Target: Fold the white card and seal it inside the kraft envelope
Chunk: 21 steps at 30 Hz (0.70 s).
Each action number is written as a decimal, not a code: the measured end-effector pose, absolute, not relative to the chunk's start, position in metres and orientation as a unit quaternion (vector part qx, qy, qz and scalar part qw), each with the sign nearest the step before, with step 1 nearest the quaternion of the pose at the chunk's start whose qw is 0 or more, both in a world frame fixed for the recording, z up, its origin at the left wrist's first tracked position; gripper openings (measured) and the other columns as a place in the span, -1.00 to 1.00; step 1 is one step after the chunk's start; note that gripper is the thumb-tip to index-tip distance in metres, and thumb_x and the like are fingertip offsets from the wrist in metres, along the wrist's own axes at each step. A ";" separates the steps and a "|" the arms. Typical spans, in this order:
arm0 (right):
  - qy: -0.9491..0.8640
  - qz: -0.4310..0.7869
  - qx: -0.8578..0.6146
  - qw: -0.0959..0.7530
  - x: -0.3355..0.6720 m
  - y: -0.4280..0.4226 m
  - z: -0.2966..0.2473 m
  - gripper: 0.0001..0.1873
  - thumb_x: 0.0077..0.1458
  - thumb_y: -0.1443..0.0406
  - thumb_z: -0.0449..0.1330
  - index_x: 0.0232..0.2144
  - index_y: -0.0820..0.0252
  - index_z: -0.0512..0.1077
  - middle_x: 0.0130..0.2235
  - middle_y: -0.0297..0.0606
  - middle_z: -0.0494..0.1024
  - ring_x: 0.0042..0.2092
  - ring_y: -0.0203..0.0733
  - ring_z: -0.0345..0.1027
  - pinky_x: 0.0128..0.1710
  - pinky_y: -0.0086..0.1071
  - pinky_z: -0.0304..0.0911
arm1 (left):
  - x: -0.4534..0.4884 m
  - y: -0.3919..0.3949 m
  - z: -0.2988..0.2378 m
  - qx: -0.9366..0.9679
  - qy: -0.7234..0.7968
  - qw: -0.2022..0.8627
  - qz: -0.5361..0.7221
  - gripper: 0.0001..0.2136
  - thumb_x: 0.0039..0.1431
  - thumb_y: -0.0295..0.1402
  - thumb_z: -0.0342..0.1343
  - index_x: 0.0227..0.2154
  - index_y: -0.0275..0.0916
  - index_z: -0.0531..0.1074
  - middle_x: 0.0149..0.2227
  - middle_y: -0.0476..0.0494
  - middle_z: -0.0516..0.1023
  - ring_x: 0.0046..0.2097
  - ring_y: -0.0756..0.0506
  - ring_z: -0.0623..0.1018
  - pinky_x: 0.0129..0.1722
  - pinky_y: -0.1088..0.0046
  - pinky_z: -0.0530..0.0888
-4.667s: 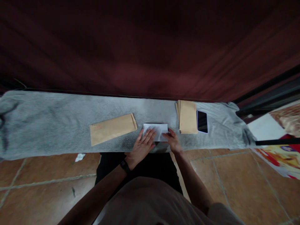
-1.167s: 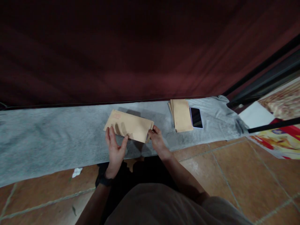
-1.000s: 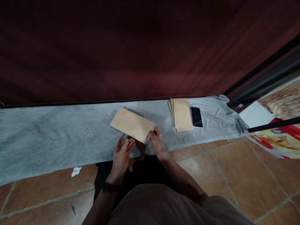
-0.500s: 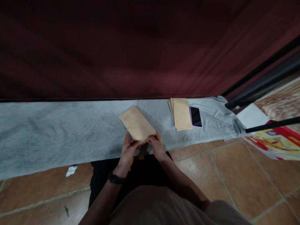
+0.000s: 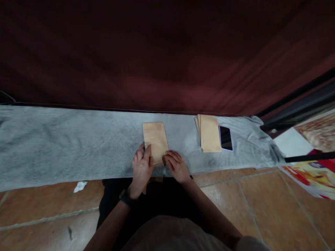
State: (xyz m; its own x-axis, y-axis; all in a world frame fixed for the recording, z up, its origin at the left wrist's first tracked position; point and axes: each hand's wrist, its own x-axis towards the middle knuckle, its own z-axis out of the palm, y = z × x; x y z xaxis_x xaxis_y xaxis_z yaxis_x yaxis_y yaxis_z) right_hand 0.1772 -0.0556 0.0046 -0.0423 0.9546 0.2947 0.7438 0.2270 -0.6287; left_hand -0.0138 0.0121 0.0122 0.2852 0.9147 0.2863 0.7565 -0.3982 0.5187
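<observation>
A brown paper envelope (image 5: pixel 155 137) lies on the grey cloth in front of me, its long sides pointing away from my body and a faint reddish mark near its far right corner. My left hand (image 5: pixel 142 165) grips its near left edge, with the thumb over the paper. At the near right corner, my right hand (image 5: pixel 178 166) has its bent fingers closed on the edge; the fingertips are partly hidden. To the right sits a stack of similar brown envelopes (image 5: pixel 210 134), slightly fanned, apart from both hands.
A phone (image 5: pixel 225 138) with a dark screen rests just right of the stack. The grey cloth (image 5: pixel 65 146) covers a long narrow surface against a dark red curtain (image 5: pixel 162 62). Black bars (image 5: pixel 310 157) and a colourful printed box (image 5: pixel 314 177) stand at the right. White scrap (image 5: pixel 80 186) lies on the tiled floor.
The envelope has turned from slanting to nearly straight and now lies flatter on the cloth. Both hands have shifted to its near left and right edges. The stack stays put.
</observation>
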 end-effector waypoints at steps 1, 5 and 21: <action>-0.711 0.147 -0.601 0.334 0.176 -0.055 0.003 -0.60 0.29 0.44 0.09 0.10 0.06 0.48 0.19 -0.18 0.50 0.26 -0.04 0.32 0.32 0.02 0.22 | -0.007 0.017 0.014 0.807 0.511 0.131 0.266 -0.52 0.34 -0.34 -0.04 0.30 -0.25 0.28 0.37 -0.44 0.21 0.35 -0.39 0.28 0.22 -0.07 0.36; -0.710 0.125 -0.611 0.326 0.174 -0.056 -0.001 -0.60 0.32 0.42 0.06 0.14 0.10 0.45 0.21 -0.15 0.48 0.28 -0.03 0.30 0.34 0.01 0.18 | 0.028 0.056 0.014 0.869 0.439 0.122 0.195 -0.51 0.41 -0.28 -0.13 0.33 -0.35 0.23 0.44 -0.41 0.11 0.47 -0.35 0.03 0.38 -0.10 0.11; -0.726 0.131 -0.602 0.305 0.178 -0.060 -0.003 -0.57 0.30 0.42 0.09 0.16 0.08 0.43 0.22 -0.13 0.48 0.27 -0.02 0.31 0.34 0.03 0.18 | 0.000 0.046 -0.004 0.921 0.341 0.126 0.143 -0.47 0.44 -0.24 -0.18 0.40 -0.30 0.12 0.42 -0.29 0.18 0.45 -0.16 0.14 0.42 0.10 0.11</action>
